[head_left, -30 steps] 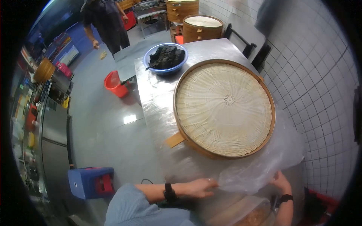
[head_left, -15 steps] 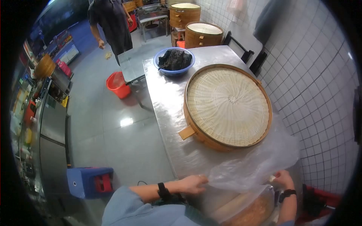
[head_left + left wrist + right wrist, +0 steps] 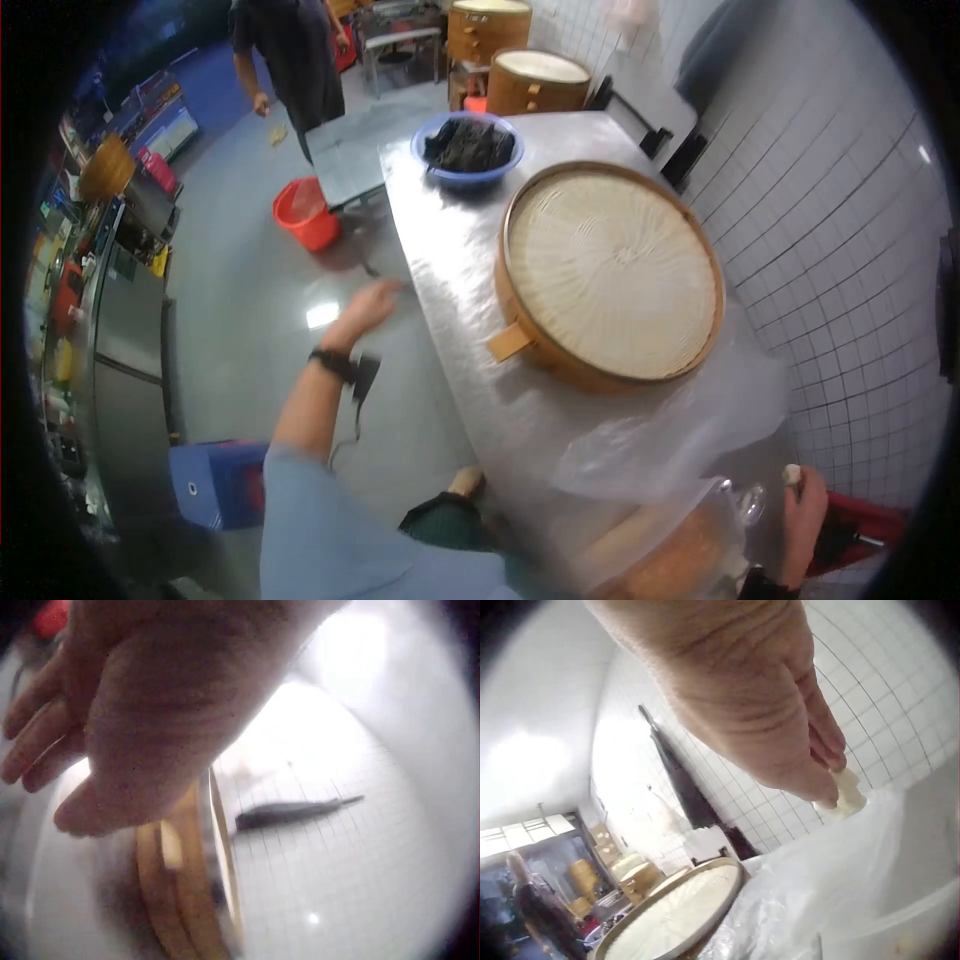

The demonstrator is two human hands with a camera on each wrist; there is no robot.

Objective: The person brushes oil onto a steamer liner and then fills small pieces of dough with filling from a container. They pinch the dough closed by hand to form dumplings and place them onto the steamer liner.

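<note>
Pinching a small pale piece (image 3: 848, 797) btwn thumb and fingertips, the R hand (image 3: 805, 512) is raised at the R side of the metal table (image 3: 447, 300), nr the tiled wall (image 3: 840, 300). Piece: partly covered by the fingertips; material n/a, too small to ID. L hand (image 3: 368, 306): open, fingers extended and slightly apart, nothing seen in the grasp; located by the table's L edge. Fingertips blurred in head view; contact w/ edge cannot be confirmed.

Round steamer (image 3: 612, 275), w/ woven mat, sits on the table; a wooden tab (image 3: 511, 342) projects from its near L side. Clear plastic sheet (image 3: 665, 445) lies nr the steamer's near R side; its folds hide the surface below. Orange-brown food (image 3: 680, 550), nr the R forearm, is partly veiled by plastic and cut off at frame bottom; type unclear. Blue basin (image 3: 519, 150), far end: dark contents, detail unreadable.
</note>
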